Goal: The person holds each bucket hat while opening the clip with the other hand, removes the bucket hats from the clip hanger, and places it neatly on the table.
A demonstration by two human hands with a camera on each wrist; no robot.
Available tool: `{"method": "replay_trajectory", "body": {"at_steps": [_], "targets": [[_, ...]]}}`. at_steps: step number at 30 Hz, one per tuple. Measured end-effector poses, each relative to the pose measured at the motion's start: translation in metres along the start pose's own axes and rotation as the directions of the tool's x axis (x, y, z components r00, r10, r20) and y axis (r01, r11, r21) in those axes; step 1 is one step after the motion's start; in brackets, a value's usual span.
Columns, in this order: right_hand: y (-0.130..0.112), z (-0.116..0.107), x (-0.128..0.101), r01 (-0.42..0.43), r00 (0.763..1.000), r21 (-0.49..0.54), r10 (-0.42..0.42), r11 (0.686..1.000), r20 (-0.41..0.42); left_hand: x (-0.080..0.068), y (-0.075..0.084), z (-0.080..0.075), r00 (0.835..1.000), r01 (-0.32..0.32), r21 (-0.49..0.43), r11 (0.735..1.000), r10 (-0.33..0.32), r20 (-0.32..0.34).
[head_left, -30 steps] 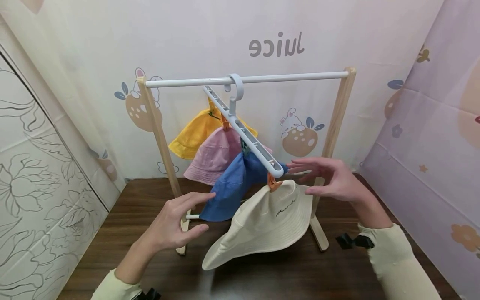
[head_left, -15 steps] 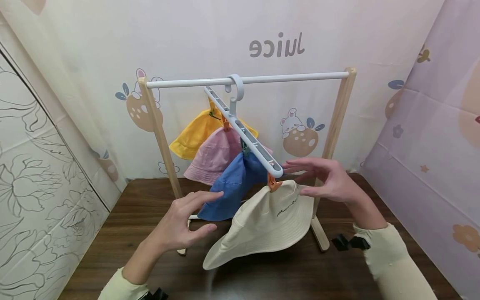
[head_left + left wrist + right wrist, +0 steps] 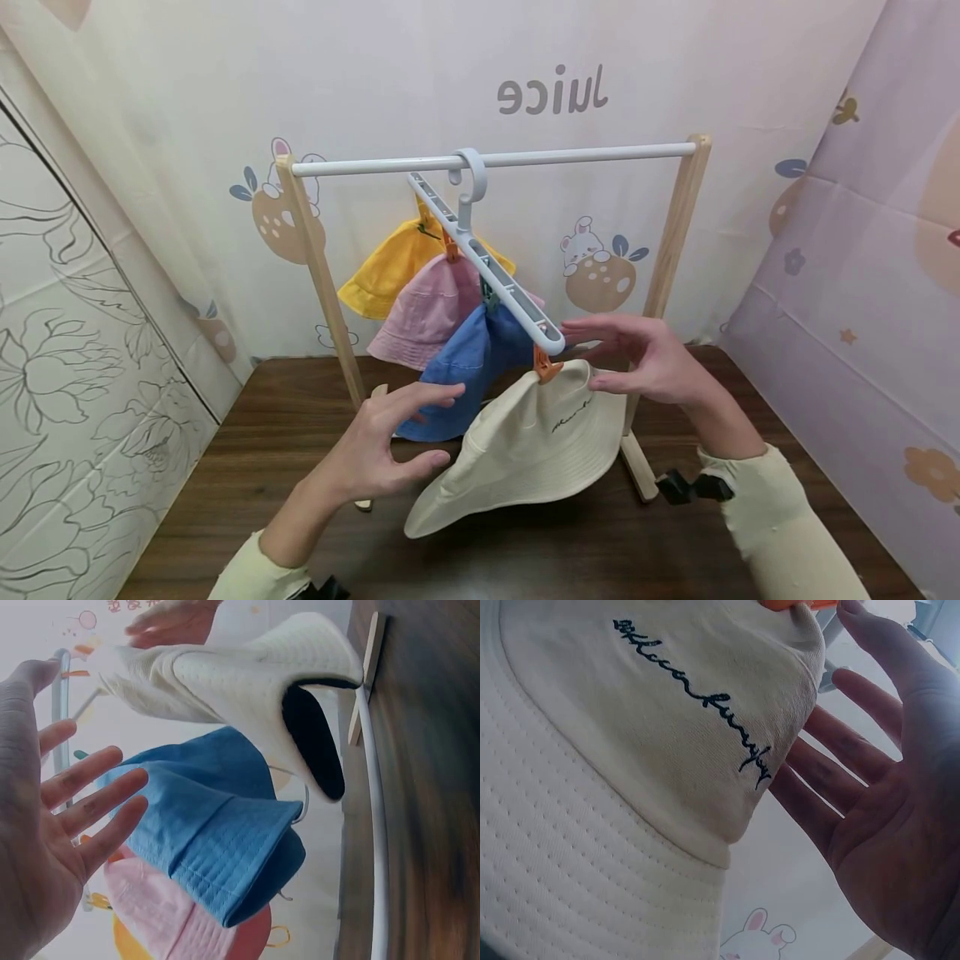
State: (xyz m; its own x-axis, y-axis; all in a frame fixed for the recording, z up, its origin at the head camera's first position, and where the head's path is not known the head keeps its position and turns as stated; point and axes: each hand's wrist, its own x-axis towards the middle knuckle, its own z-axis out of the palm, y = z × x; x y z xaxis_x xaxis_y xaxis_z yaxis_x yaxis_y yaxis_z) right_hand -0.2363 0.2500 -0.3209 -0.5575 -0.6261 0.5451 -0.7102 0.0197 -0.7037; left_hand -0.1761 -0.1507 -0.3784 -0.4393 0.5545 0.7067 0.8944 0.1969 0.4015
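Note:
A cream bucket hat [image 3: 540,450] with dark script lettering hangs from an orange clip [image 3: 546,367] at the near end of a pale clip hanger [image 3: 502,279]. Behind it hang a blue hat [image 3: 453,362], a pink hat [image 3: 427,312] and a yellow hat [image 3: 382,267]. My left hand [image 3: 378,446] is left of the cream hat, fingers spread and holding nothing; the left wrist view shows its palm [image 3: 37,855] beside the blue hat. My right hand [image 3: 660,362] is at the cream hat's upper right, its fingers extended partly behind the hat [image 3: 690,727]; whether they touch it I cannot tell.
The hanger's hook goes over the white rail [image 3: 585,156] of a rack with wooden posts [image 3: 675,242]. It stands on a dark wooden table [image 3: 247,467]. Printed curtains [image 3: 375,75] rise behind and on both sides.
My left hand has moved right, closer to the cream hat. My right hand has shifted slightly left. The hats and the hanger look unmoved.

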Motion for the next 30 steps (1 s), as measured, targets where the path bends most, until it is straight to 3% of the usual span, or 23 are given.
{"method": "replay_trajectory", "body": {"at_steps": [9, 20, 30], "targets": [[-0.010, 0.005, 0.006, -0.028, 1.000, 0.005, 0.028, 1.000, 0.012, 0.005, 0.005, 0.006, 0.998, 0.057, -0.048, 0.997, -0.055, 0.037], [-0.010, 0.010, 0.014, 0.025, 0.999, 0.003, -0.025, 1.000, 0.026, 0.012, 0.012, 0.016, 0.996, 0.082, -0.074, 0.994, -0.079, 0.040], [-0.013, 0.014, 0.015, 0.027, 0.999, 0.002, -0.027, 1.000, 0.022, 0.018, 0.014, 0.022, 0.999, 0.027, -0.065, 0.998, -0.025, 0.038]]}}
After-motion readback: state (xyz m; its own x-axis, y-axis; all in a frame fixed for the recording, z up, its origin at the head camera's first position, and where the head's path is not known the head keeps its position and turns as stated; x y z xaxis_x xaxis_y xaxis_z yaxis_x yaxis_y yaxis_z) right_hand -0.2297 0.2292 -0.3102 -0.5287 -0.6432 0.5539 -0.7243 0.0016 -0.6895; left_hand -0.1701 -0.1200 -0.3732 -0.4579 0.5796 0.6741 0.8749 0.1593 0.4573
